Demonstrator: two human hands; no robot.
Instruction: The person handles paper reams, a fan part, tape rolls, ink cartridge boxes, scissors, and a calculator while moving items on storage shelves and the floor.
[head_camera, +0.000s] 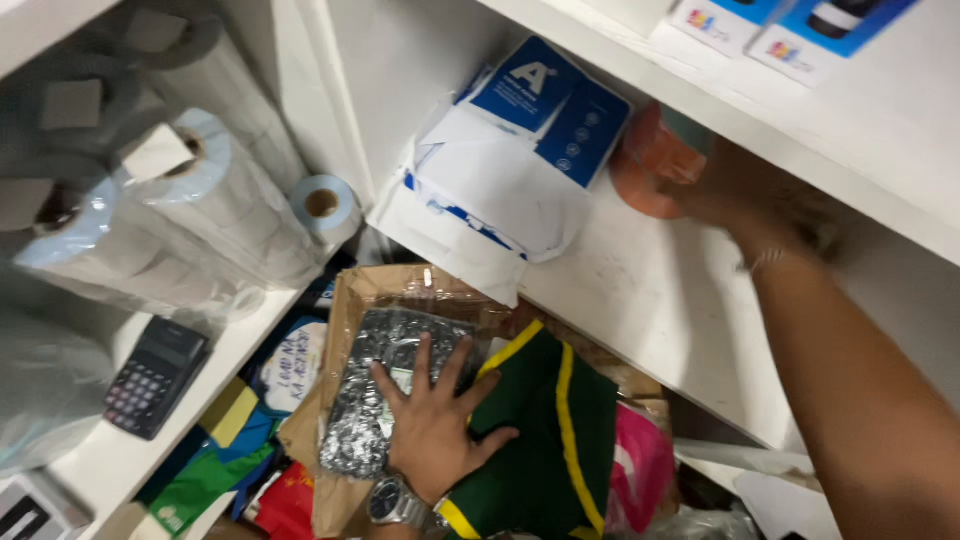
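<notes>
My left hand (432, 425), with a metal watch on its wrist, lies flat with fingers spread on a dark speckled plastic packet (385, 370) resting on brown paper wrapping (350, 300). Beside it lies a dark green cloth with yellow trim (545, 430). My right hand (745, 200) reaches into the white shelf (650, 290) and grips a roll of brown tape (645, 165), blurred by motion. Next to the roll lies a torn-open white and blue paper pack (510, 160).
Several large wrapped paper rolls (200, 200) and a small blue roll (325, 205) stand on the left shelf, with a black calculator (155, 378) in front. Colourful bags and a pink packet (640, 465) fill the space below. Boxes (790, 25) sit on the upper shelf.
</notes>
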